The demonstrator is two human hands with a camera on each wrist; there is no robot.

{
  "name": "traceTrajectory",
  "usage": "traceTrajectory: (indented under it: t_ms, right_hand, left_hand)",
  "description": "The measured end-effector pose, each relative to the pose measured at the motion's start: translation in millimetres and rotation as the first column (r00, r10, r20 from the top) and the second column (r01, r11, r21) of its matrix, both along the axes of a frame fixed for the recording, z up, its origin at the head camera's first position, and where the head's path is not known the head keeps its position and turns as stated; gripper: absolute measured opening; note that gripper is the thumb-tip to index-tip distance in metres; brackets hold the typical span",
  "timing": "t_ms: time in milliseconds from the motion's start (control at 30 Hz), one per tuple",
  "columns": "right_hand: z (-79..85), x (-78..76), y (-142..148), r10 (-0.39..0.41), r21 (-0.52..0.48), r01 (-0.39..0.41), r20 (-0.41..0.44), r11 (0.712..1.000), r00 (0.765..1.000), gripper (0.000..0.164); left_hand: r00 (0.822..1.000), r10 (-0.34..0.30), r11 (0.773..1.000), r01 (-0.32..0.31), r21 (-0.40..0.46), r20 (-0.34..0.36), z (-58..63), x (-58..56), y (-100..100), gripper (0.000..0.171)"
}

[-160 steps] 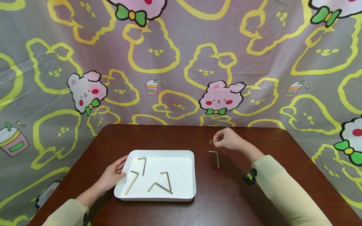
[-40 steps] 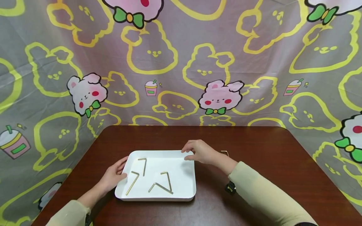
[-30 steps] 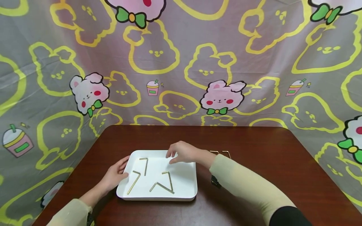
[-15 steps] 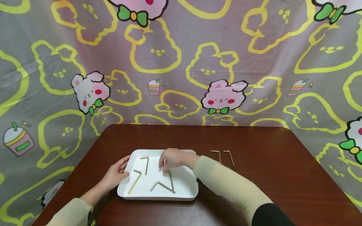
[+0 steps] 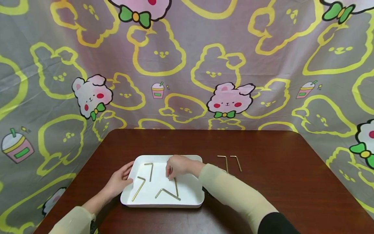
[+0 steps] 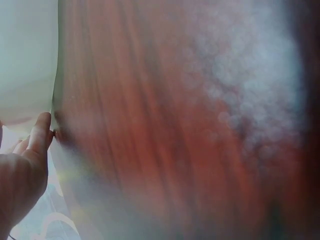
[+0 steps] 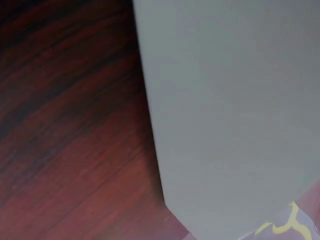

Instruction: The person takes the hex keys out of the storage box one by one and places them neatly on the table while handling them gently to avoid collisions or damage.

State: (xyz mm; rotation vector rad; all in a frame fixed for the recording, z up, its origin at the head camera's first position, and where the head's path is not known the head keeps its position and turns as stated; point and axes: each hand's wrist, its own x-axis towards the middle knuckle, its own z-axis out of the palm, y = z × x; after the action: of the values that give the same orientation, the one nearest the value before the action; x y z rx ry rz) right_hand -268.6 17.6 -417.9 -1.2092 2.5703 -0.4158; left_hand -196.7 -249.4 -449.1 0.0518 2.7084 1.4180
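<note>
A white tray [image 5: 190, 191] stands on the table with several brass-coloured L-shaped hex keys lying in it. My left hand [image 5: 117, 181] grips the tray's left side, thumb over the rim; the left wrist view shows its fingers [image 6: 37, 137] against the tray wall. My right hand [image 5: 179, 165] reaches over the tray and pinches the short end of a hex key [image 5: 176, 188] near the middle. Left of it lie two more, an upper hex key [image 5: 151, 173] and a lower hex key [image 5: 139, 189]. Another hex key [image 5: 170, 193] lies bent-side up at the front, close to the pinched one.
Two hex keys lie side by side on the dark wooden table [image 5: 268, 175] right of the tray: one hex key [image 5: 226, 162] nearer the tray, one hex key [image 5: 238, 163] farther off. A patterned curtain [image 5: 181, 74] hangs behind. The right wrist view shows mainly the tray's outer wall [image 7: 225, 110].
My right hand has let go of a hex key beside another on the right of the table, then moved left into the tray and down onto a key. My left hand has stayed on the tray.
</note>
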Motion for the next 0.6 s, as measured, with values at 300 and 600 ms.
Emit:
traceTrajectory:
  t_ms: [300,600]
  right_hand:
    - [-2.8,0.5,4.1,-0.023,-0.022,0.023,-0.001,1.0,1.0,0.009]
    - [-6.4,0.8,7.3,-0.047,-0.055,0.048,0.03,0.997,0.998,0.013]
  left_hand:
    - [1.0,-0.001,1.0,0.001,0.005,-0.001,0.3,1.5,-0.5,0.065]
    - [1.0,-0.001,1.0,0.001,0.001,-0.004,-0.7,0.7,-0.1,0.065]
